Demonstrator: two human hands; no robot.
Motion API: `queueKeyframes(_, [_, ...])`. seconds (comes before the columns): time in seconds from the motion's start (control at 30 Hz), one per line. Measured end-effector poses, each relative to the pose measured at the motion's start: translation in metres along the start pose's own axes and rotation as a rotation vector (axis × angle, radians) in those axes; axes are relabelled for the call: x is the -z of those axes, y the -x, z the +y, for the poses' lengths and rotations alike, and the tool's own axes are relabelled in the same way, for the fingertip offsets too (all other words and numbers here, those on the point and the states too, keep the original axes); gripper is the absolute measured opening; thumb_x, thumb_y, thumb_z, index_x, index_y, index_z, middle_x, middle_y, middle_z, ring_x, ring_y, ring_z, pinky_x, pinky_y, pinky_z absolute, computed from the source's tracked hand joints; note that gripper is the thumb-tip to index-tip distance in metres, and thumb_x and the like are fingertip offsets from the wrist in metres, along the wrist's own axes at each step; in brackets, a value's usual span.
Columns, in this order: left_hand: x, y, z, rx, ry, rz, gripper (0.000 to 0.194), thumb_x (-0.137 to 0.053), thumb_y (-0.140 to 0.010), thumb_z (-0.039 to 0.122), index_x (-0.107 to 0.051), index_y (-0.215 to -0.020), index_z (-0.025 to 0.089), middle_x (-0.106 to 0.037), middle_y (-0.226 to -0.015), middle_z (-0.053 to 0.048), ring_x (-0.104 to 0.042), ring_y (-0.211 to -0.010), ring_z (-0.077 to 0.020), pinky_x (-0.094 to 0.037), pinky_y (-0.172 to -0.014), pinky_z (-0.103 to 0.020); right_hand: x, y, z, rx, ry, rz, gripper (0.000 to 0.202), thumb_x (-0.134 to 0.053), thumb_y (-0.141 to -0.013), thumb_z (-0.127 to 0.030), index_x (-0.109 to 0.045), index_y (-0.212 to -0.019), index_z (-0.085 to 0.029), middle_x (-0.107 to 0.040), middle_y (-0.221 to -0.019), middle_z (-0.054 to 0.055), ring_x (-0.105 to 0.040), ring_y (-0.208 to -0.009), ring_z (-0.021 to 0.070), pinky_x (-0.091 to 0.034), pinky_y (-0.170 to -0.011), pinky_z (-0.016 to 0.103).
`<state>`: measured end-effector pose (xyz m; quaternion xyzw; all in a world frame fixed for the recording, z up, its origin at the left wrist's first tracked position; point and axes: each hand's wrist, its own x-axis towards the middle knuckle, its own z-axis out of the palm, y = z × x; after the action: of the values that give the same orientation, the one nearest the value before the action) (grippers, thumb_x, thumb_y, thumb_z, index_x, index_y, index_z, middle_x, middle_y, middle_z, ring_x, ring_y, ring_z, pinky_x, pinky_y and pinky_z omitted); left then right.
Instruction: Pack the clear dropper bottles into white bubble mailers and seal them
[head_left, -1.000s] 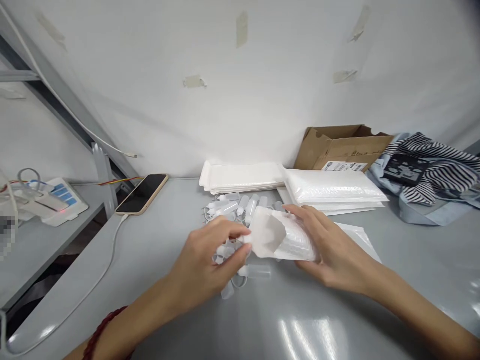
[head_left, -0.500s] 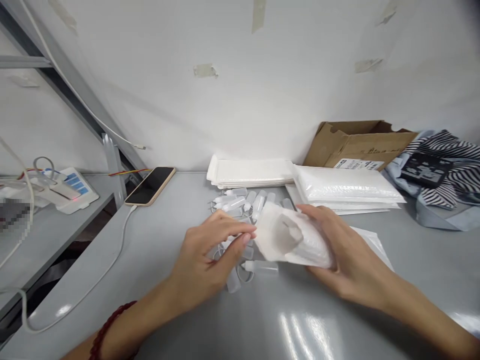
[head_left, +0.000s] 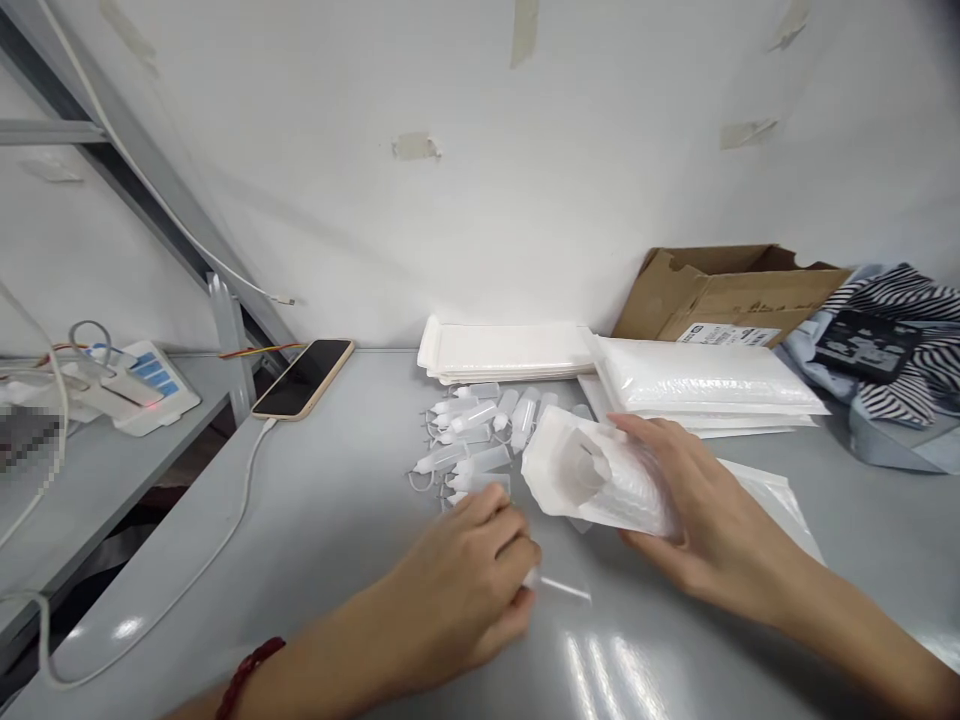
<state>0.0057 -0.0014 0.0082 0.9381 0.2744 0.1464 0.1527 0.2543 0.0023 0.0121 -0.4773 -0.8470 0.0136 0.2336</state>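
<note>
My right hand [head_left: 697, 505] is wrapped round a white padded envelope [head_left: 630, 485], whose open mouth faces left and shows something translucent inside. In front of the envelope and to its left, my left hand [head_left: 480, 585] is closed round a small translucent bottle [head_left: 534, 578]; most of the bottle is hidden by the fingers. Several similar bottles with pointed tips and ring-like loops [head_left: 480, 460] lie in a loose pile on the grey table [head_left: 337, 520], behind my left hand.
Behind the pile lie flat white envelopes [head_left: 510, 350]. Filled padded envelopes [head_left: 697, 375] are stacked at right, before a cardboard box [head_left: 735, 300] and striped cloth [head_left: 900, 370]. A phone [head_left: 304, 378] with a white cable lies at left, near a power strip [head_left: 154, 385].
My left hand has moved down from the envelope's mouth and closed round a bottle. My right hand still holds the envelope, nearly in place.
</note>
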Motion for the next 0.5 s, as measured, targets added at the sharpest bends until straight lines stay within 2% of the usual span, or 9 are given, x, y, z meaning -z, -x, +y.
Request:
queueKeyframes(0.03, [0.001,0.0,0.002,-0.017,0.062,0.024,0.003,-0.057,-0.081,0.012,-0.059,-0.081,0.014,-0.06,-0.082,-0.005,-0.047,-0.083,-0.0194,-0.046,-0.076,-0.032,-0.001,0.0,0.0,0.001,0.004,-0.002,0.068,-0.051,-0.077,-0.024,-0.023,-0.139,-0.021,-0.05,-0.118,0.014,-0.051,-0.108,0.0318,-0.047,-0.084,0.048])
queueKeyframes(0.1, [0.005,0.001,0.005,-0.024,0.23,0.1,0.011,-0.061,-0.075,0.009,-0.057,-0.083,0.015,-0.06,-0.08,-0.002,-0.049,-0.082,-0.0169,-0.046,-0.074,-0.027,-0.003,0.0,0.0,-0.001,0.006,-0.012,0.07,-0.052,-0.075,-0.025,-0.023,-0.139,-0.02,-0.051,-0.118,0.015,-0.051,-0.108,0.0322,-0.047,-0.083,0.048])
queueKeyframes(0.2, [0.018,0.003,0.009,0.068,0.421,0.234,0.016,-0.062,-0.073,0.01,-0.056,-0.086,0.018,-0.059,-0.077,0.001,-0.052,-0.073,-0.0118,-0.045,-0.066,-0.022,-0.002,0.0,-0.001,0.008,0.012,-0.034,0.071,-0.052,-0.074,-0.025,-0.022,-0.138,-0.02,-0.05,-0.119,0.015,-0.051,-0.107,0.0321,-0.048,-0.082,0.048])
queueKeyframes(0.33, [0.033,0.003,0.002,0.26,0.321,0.456,0.011,-0.061,-0.077,0.011,-0.058,-0.084,0.02,-0.059,-0.074,0.003,-0.05,-0.064,-0.0099,-0.042,-0.06,-0.021,0.0,-0.001,-0.007,0.057,0.001,-0.085,0.069,-0.051,-0.073,-0.021,-0.021,-0.136,-0.02,-0.052,-0.113,0.015,-0.053,-0.1,0.0292,-0.049,-0.078,0.045])
queueKeyframes(0.4, [0.035,0.001,-0.004,0.257,0.253,0.466,0.011,-0.062,-0.078,0.011,-0.06,-0.085,0.019,-0.06,-0.075,0.002,-0.051,-0.069,-0.0115,-0.043,-0.063,-0.023,0.0,-0.001,-0.012,0.067,-0.016,-0.111,0.068,-0.051,-0.074,-0.019,-0.022,-0.135,-0.019,-0.051,-0.112,0.015,-0.053,-0.1,0.0285,-0.05,-0.078,0.045])
queueKeyframes(0.5, [0.03,0.0,-0.009,0.148,0.179,0.331,0.007,-0.061,-0.081,0.011,-0.061,-0.085,0.016,-0.061,-0.076,-0.001,-0.052,-0.074,-0.0147,-0.045,-0.066,-0.026,-0.002,-0.002,-0.017,0.087,-0.046,-0.14,0.068,-0.051,-0.074,-0.018,-0.021,-0.136,-0.018,-0.05,-0.116,0.015,-0.051,-0.104,0.0288,-0.049,-0.082,0.046])
